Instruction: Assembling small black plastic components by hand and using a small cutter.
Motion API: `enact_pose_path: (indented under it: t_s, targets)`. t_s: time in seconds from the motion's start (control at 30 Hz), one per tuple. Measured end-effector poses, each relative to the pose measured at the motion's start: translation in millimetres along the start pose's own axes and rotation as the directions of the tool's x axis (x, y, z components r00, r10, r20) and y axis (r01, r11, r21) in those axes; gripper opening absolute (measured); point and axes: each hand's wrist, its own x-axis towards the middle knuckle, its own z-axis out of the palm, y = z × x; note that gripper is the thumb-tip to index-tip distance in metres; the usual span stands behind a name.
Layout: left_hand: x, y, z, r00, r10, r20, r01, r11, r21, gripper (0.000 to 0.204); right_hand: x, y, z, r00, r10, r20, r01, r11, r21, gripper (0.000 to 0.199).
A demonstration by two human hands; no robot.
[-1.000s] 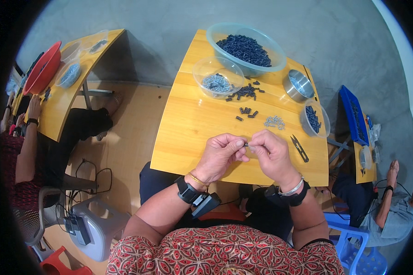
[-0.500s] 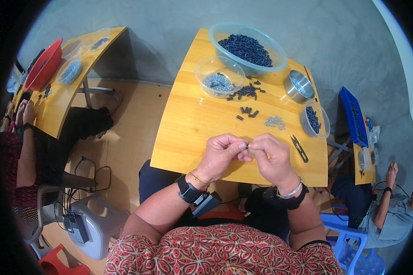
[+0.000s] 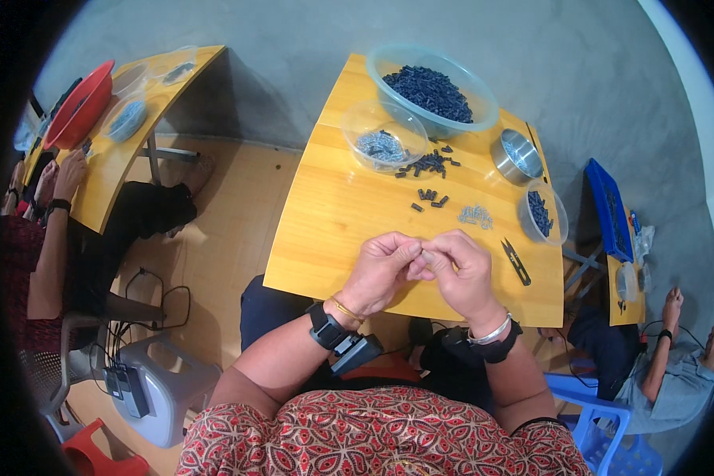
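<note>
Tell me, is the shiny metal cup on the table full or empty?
Empty. The metal cup stands upright on the yellow table, and only its bare shiny inside shows, with none of the dark pieces in it.

Whatever sits between the left hand point(image 3: 382, 270) and the right hand point(image 3: 462, 274) is covered by the curled fingers point(image 3: 408, 255); its kind and shape cannot be told. The near edge of the wooden surface point(image 3: 333, 214) disappears behind both hands. The small pale parts point(image 3: 475, 215) beside the clear cup are too tiny to identify, as are the grey pieces in the small clear bowl point(image 3: 382, 144). At far left, a co-worker's body point(image 3: 24, 270) is cut by the dark fisheye rim, and the person at right point(image 3: 674, 373) shows only partly.
</note>
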Motion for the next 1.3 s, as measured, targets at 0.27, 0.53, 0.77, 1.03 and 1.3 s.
enact_pose_path:
  t_s: [0.27,0.53,0.77,1.03,1.3]
  targets:
    - [-0.2,3.7,-2.6,0.998,-0.019,-0.057,0.016,0.998,-0.054,0.012,-5.5,1.3,-11.4,1.000,0.003,-0.026,-0.011,0.941,-0.337,0.026]
    - [0.3,0.0,1.1,0.991,0.079,-0.108,-0.066,0.991,0.120,0.010,-11.1,0.0,-1.2,0.994,-0.078,0.077,0.107,0.837,-0.537,0.039]
    - [-2.1,0.2,8.5,0.976,0.183,-0.121,-0.140,0.944,0.297,0.010,-13.6,-0.8,2.5,0.989,-0.088,0.121,0.143,0.793,-0.593,0.041]
    - [-1.1,0.0,8.0,0.974,0.193,-0.122,-0.139,0.925,0.354,0.010,-15.1,1.5,-2.3,0.994,-0.088,0.066,0.110,0.798,-0.592,0.041]
    - [-4.7,-3.2,9.0,0.967,0.223,-0.119,-0.148,0.882,0.447,0.008,-17.7,-5.0,5.8,0.994,-0.051,0.098,0.098,0.810,-0.578,0.039]
